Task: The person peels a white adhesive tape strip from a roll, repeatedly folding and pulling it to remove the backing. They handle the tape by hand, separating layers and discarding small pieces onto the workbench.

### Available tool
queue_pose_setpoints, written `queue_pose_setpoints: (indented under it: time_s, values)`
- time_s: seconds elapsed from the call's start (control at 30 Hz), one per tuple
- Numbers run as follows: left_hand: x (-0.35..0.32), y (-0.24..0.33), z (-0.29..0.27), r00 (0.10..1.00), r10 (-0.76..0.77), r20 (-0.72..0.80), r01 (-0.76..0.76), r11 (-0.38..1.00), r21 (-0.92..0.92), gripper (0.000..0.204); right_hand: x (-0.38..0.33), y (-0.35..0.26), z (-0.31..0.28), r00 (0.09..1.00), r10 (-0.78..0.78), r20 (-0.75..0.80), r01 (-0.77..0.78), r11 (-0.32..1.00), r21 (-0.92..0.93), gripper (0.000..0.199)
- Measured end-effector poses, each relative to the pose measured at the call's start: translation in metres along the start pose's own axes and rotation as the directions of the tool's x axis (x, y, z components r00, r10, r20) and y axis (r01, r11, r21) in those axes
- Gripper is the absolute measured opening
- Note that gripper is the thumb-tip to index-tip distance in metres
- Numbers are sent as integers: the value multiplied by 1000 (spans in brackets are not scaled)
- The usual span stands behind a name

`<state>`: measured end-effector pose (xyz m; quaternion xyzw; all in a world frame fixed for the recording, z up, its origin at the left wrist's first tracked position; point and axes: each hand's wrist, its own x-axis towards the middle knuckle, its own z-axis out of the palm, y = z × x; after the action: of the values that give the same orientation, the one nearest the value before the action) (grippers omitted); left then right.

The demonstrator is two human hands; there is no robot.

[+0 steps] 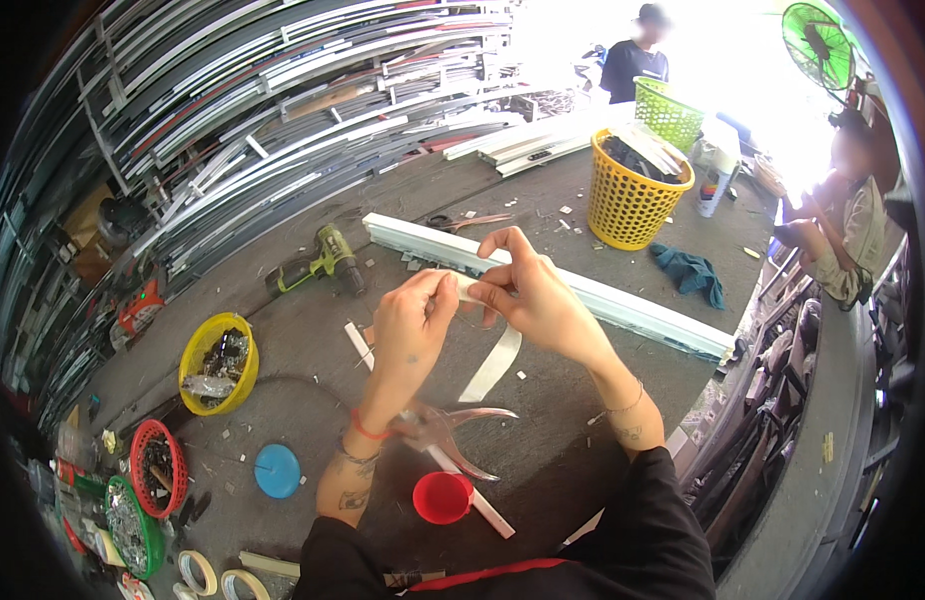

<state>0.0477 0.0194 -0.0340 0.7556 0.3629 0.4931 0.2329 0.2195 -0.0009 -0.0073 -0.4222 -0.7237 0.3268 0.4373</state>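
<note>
Workshop, racks of metal profiles point(283, 90) along the wall, grey desk point(543, 470) cluttered: cordless drill point(318, 262), yellow basket point(631, 195), yellow bowl of hardware point(218, 362), blue lid point(278, 471), red cup point(443, 497), pliers point(453, 430) lying below the wrists. Both hands are raised together above the desk, left hand point(411, 325) and right hand point(528, 290) each pinching one end of a white strip point(493, 362), which hangs down between them in front of a long white profile point(583, 295).

Drill point(318, 262) left of rail point(553, 285)
</note>
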Motion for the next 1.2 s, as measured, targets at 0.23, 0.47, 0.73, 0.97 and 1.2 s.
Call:
queue_pose_setpoints:
  time_s: [0.23, 0.47, 0.73, 0.97, 1.2]
  values:
    - [1, 6, -3, 1000, 7, -9, -7, 999, -45, 24, 0, 1, -11, 987, -4, 159, 5, 1000, -6, 26]
    - [4, -6, -10, 997, 38, -70, -36, 999, 31, 22, 5, 8, -4, 967, -14, 253, -18, 992, 122, 31]
    - [5, -13, -9, 992, -123, 15, 124, 980, -158, 19, 7, 12, 4, 980, -93, 177, 72, 990, 122, 27]
    - [6, -17, -10, 966, -182, 182, 250, 832, -495, 27, 0, -6, -4, 978, -84, 193, 77, 996, 41, 23]
    - [7, -19, -18, 937, -121, 328, 303, 749, -589, 34, -2, -10, 2, 976, -145, 165, 139, 989, 51, 24]
